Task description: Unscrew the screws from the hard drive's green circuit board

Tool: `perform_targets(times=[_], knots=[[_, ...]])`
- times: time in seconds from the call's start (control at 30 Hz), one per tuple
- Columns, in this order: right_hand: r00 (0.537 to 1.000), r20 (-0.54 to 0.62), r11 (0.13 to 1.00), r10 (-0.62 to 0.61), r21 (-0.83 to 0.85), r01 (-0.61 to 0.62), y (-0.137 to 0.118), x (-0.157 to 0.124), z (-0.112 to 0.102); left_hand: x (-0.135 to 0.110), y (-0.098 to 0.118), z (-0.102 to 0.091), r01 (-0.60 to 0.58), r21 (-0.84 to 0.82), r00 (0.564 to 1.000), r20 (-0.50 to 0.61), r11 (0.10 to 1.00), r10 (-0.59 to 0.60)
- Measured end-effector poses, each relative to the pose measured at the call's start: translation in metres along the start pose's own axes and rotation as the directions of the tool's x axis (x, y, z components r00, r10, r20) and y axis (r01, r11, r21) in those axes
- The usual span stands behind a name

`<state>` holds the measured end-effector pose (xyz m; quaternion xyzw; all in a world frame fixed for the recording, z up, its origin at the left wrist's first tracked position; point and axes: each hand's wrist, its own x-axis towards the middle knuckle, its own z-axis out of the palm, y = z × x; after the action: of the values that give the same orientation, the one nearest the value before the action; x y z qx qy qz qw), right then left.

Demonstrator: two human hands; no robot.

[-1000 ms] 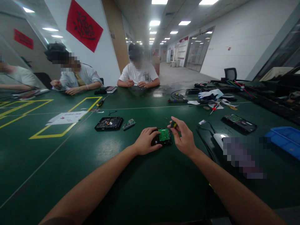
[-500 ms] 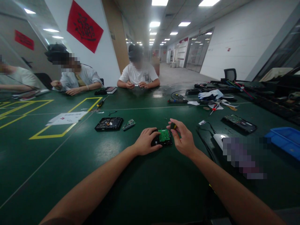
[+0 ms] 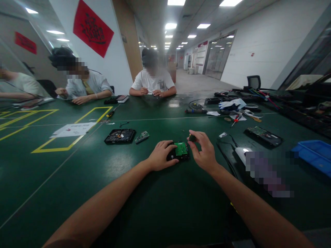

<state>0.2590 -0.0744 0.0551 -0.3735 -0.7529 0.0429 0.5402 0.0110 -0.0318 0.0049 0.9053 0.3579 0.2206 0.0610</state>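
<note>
A black hard drive [image 3: 179, 151] with a green circuit board on top lies on the green table [image 3: 165, 199] in front of me. My left hand [image 3: 160, 156] grips the drive's left side, fingers curled over its edge. My right hand [image 3: 203, 151] hovers just right of the drive, fingers pinched round a small screwdriver handle [image 3: 192, 137] held upright above the drive's far right corner. The tool's tip is hidden.
An opened hard drive [image 3: 120, 135] and a loose circuit board [image 3: 142, 136] lie to the left. Another drive [image 3: 263, 135], a blue tray [image 3: 314, 153], cables and tools sit right. A paper sheet [image 3: 73, 129] lies in yellow tape lines. Three people sit across the table.
My right hand's fingers have turned slightly round the screwdriver handle, hiding its yellow mark. My left hand and the drive have stayed put.
</note>
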Motion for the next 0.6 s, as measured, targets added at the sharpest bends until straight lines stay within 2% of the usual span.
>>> perform_targets(times=[0.17,0.6], knots=[[0.997,0.055,0.992,0.061,0.111,-0.067,0.0026,-0.0024,0.0034,-0.0002,0.0009,-0.0012,-0.009,0.000,1.000,-0.003,1.000,0.009],[0.996,0.024,0.989,0.085,0.117,-0.087,0.0068,-0.0028,0.0080,-0.0003,0.0004,-0.0021,-0.013,-0.013,1.000,0.003,1.000,0.013]])
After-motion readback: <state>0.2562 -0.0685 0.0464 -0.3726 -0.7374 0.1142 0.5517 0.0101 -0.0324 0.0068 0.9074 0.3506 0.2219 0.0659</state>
